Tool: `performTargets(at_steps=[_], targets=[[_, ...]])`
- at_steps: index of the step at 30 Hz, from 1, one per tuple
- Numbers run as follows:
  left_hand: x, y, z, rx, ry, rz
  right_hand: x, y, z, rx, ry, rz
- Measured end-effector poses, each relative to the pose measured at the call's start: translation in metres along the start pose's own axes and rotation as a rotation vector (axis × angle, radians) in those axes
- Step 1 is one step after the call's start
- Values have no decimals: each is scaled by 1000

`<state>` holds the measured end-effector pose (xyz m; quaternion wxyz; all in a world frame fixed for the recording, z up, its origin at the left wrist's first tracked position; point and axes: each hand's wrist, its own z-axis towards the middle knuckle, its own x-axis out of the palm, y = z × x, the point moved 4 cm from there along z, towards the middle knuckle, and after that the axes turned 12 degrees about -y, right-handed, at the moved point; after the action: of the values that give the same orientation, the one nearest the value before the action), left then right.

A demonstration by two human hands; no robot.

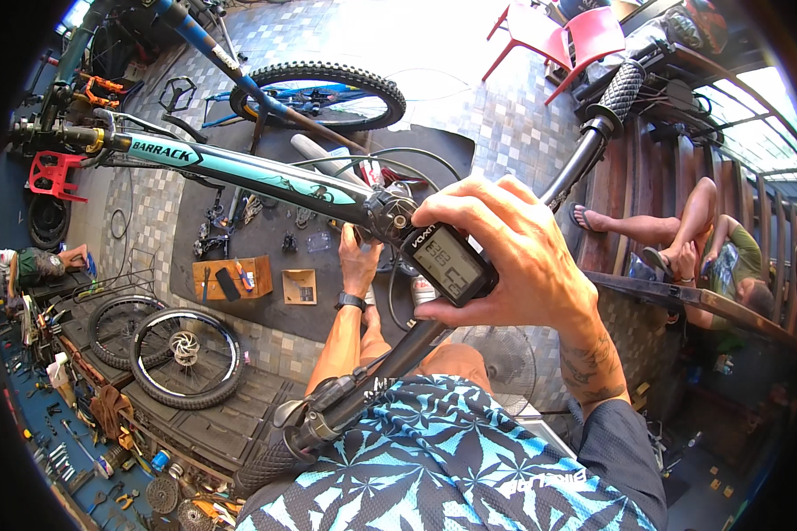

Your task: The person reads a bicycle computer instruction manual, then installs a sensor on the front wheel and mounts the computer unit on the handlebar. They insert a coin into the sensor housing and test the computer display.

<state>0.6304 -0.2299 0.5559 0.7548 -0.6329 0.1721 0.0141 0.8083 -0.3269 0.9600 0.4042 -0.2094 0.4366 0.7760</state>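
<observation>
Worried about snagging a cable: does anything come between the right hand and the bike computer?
Nothing visible does: the right hand holds the bike computer directly, thumb against its lower edge.

It's a bicycle workshop I'm standing in. A turquoise bicycle frame (239, 173) stretches across the middle, over a dark mat (452, 146) strewn with loose bike parts (210, 246) on a tiled floor (505, 124). Farther off there's a knobbly-tyred wheel (319, 97). Over on the near left, a wheel with a brake disc (184, 348) partly covers another wheel (119, 329), and beside them a blue surface (28, 403) is crowded with wrenches (59, 460), pliers (126, 502) and toothed cassettes (162, 494). There's seating as well: red plastic chairs (593, 40) at the far right, and, on the right, a person (742, 252) sitting by dark wooden slats (620, 217).
</observation>
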Motion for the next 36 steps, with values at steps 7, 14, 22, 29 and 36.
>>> performTargets(at_steps=[7, 14, 22, 29, 36], targets=[[-2, -8, -2, -32, 10, -42, -1, -1, -1, 42, 36, -3], [4, 19, -2, -171, 38, -114, -3, 0, -1, 92, 57, 13], [1, 2, -3, -14, 0, -61, 1, -1, -1, 0, -36, -9], [-4, -18, 1, 38, -15, 24, -1, -1, -2, 55, 7, -3], [-5, -39, 7, -44, -27, -15, -1, -1, -2, 38, -30, -14]])
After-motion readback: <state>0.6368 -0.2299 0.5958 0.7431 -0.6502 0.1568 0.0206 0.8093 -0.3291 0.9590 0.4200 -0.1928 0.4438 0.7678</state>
